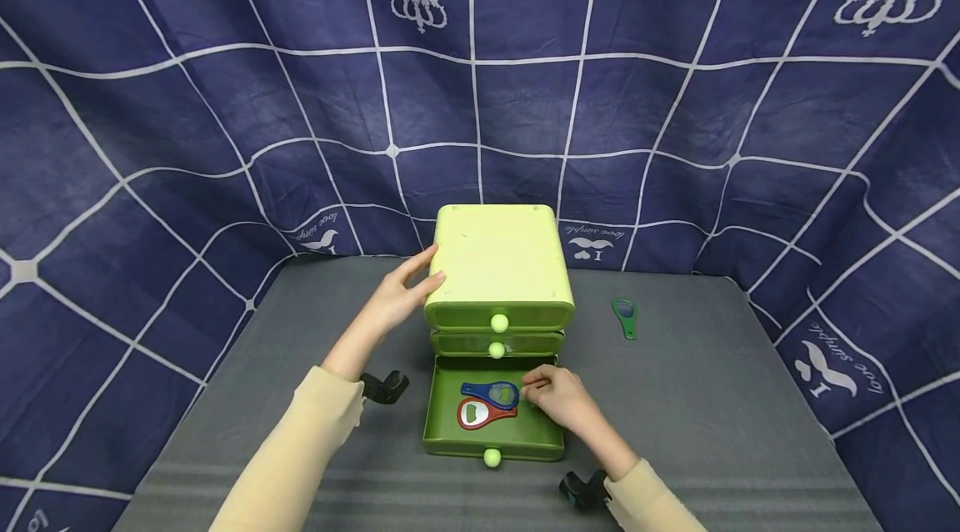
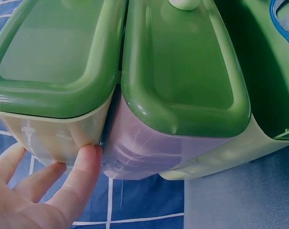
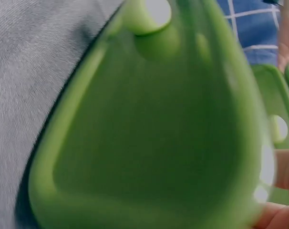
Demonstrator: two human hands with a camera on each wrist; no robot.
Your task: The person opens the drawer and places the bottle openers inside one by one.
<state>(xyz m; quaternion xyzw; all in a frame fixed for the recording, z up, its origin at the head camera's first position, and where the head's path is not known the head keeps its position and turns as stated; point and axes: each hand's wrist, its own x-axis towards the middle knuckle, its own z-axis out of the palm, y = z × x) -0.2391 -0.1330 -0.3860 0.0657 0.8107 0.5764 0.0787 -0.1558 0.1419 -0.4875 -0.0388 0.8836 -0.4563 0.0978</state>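
My left hand (image 1: 401, 290) rests its spread fingers on the left side of a small yellow-green drawer cabinet (image 1: 501, 253); the left wrist view shows the fingertips (image 2: 87, 155) against its side wall. The bottom drawer (image 1: 525, 440) is pulled out. In it a blue bottle opener (image 1: 480, 389) lies touching a red bottle opener (image 1: 486, 414). Over the drawer's right part is my right hand (image 1: 561, 403), fingers loosely bent beside the blue opener's round end. Its thumb and finger (image 3: 285, 169) look apart in the right wrist view; I see nothing plainly held.
A green opener-shaped piece (image 1: 626, 318) lies on the grey table (image 1: 697, 399), right of the cabinet. The middle drawer (image 1: 528, 343) sticks out less than the bottom one. Blue cloth (image 1: 525, 107) with white lines hangs behind and at both sides.
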